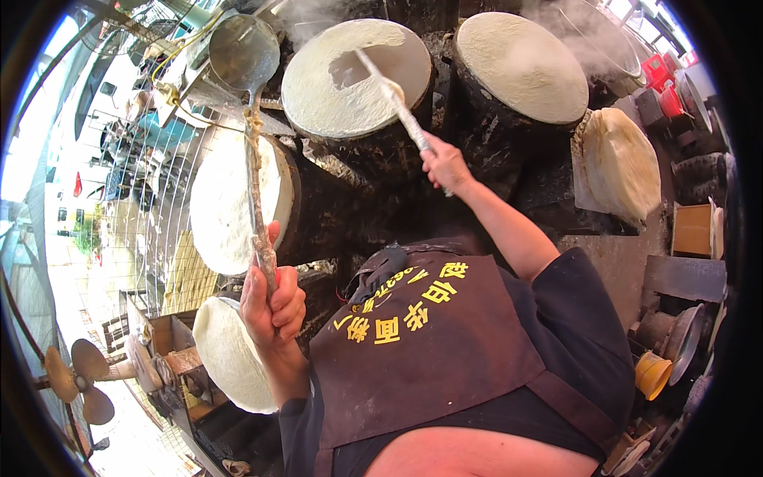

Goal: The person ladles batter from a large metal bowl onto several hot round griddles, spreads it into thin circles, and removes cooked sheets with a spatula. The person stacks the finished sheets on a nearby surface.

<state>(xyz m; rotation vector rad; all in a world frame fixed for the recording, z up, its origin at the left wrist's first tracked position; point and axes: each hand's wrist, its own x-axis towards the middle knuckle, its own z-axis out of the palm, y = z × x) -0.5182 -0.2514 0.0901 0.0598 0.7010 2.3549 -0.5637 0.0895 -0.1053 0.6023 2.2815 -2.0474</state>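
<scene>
Right hand (pixel 447 167): fingers clenched round a long pale stick (pixel 411 123), its tip over the central round plate (pixel 409 67); contact not certain. Left hand (pixel 274 306): fingers wrapped round the handle of a metal ladle (pixel 243 54), bowl raised at upper left; contents, if any, unclear. Plate sits between the left round (pixel 225 208) and the upper-right round (pixel 509 79). Progress (judgement): central plate partway. Pale coating (pixel 318 87) covers most of it; a grey patch from the middle toward the right is bare. Spreading or clearing cannot be told from 1 view; either way, this plate looks unfinished. The other 2 rounds appear covered, steam (pixel 552 56) veiling part of the upper-right one; the lower-left round (pixel 228 354) is also pale where visible. At right, a thick pale stack (pixel 624 163), judged to be finished output. Writing: dark apron (pixel 445 374) carries large yellow characters (pixel 415 316) plus a smaller line with digits; partly legible, not transcribed. No other label made out.
</scene>
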